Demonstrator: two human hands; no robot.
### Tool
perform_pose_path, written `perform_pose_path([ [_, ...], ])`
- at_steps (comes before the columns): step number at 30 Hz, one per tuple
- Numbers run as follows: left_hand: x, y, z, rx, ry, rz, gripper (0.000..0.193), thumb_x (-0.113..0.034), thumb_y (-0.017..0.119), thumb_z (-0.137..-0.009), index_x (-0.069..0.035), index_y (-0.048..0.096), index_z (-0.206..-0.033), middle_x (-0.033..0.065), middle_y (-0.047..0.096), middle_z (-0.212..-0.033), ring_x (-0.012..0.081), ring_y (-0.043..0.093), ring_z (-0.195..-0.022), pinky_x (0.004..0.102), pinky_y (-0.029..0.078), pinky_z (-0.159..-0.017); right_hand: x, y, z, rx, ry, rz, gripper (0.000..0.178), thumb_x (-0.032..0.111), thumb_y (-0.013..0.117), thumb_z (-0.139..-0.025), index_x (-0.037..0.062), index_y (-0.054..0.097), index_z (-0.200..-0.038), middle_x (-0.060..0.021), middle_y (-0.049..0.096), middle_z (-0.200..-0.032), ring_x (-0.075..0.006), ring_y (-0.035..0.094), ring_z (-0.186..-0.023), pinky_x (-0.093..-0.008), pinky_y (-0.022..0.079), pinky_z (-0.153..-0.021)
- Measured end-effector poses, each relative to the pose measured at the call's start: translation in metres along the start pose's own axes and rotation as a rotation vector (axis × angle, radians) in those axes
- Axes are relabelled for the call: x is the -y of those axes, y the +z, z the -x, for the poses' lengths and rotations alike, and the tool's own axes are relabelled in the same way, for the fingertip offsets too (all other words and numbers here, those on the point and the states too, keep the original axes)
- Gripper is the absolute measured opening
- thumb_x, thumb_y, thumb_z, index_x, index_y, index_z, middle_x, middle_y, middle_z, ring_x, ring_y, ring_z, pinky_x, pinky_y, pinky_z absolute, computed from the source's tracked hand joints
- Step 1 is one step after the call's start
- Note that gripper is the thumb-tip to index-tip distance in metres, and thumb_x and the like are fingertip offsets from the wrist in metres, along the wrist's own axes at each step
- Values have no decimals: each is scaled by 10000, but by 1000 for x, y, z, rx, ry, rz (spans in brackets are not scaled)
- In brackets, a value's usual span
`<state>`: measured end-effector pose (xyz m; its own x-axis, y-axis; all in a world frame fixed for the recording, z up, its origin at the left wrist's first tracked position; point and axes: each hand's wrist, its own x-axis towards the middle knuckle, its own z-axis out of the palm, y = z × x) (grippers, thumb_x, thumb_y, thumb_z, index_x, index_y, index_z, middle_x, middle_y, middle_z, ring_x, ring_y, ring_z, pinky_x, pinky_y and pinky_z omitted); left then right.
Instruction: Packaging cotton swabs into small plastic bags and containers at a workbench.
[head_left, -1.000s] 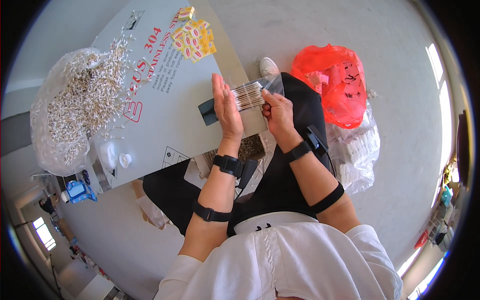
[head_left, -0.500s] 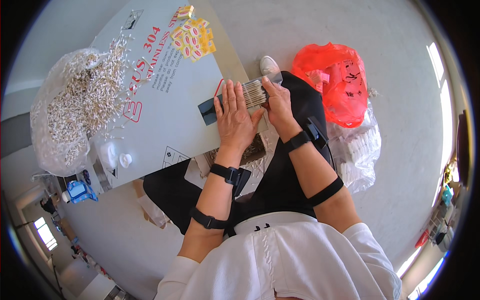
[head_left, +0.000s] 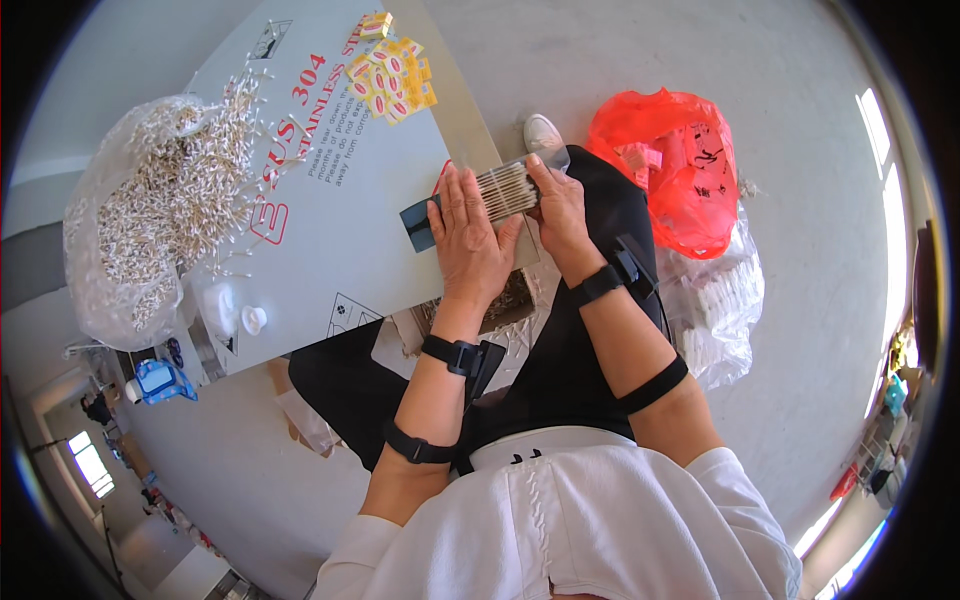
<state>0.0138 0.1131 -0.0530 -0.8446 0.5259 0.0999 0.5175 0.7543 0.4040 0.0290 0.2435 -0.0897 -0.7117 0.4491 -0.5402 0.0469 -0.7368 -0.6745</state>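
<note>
My left hand lies flat with fingers stretched out, across a row of cotton swabs at the table's right corner. Under its fingers a dark, shiny flat strip sticks out on the left side. My right hand pinches the right end of the swab row, thumb on top and the other fingers mostly hidden beneath. Past that thumb a clear plastic piece shows, which looks like the end of a bag. How the swabs sit in the plastic I cannot tell.
A big clear bag spills loose swabs over the table's left side. Small yellow-and-white packets lie at the far edge. Below the table corner is a cardboard box with swabs. A red plastic bag rests on clear-wrapped white packs at right.
Both hands keep nearly the same hold. The view has shifted very slightly, and my left fingers uncover about the same stretch of swabs.
</note>
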Motion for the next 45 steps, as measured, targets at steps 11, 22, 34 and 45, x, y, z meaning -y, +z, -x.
perform_pose_path([
  [11,4,-2,5,14,11,-46,798,-464,512,-903,23,197,-1451,222,182,-1521,350,166,-1419,538,124,-1120,4,1,5,44,-1,-2,222,243,662,-885,21,651,-890,-20,645,-767,-112,622,-645,-258,526,-579],
  [22,44,-9,-36,-222,18,39,643,-300,595,-885,8,338,-1388,228,378,-1412,369,327,-1335,526,264,-1060,5,-6,2,42,24,-3,240,269,649,-893,29,656,-897,-15,648,-760,-106,608,-606,-242,488,-512],
  [34,97,-32,-160,-171,-278,92,300,-231,762,-719,-73,627,-935,113,579,-1026,312,505,-1042,416,432,-885,8,-2,9,42,45,-15,249,270,664,-885,22,673,-872,3,641,-712,-67,556,-540,-210,395,-446],
  [45,88,-37,-158,-86,-466,-19,374,-248,798,-686,-98,618,-978,98,565,-1070,306,494,-1076,423,440,-885,12,1,12,29,60,-32,258,281,667,-882,23,671,-891,-10,660,-754,-83,596,-585,-221,471,-502],
])
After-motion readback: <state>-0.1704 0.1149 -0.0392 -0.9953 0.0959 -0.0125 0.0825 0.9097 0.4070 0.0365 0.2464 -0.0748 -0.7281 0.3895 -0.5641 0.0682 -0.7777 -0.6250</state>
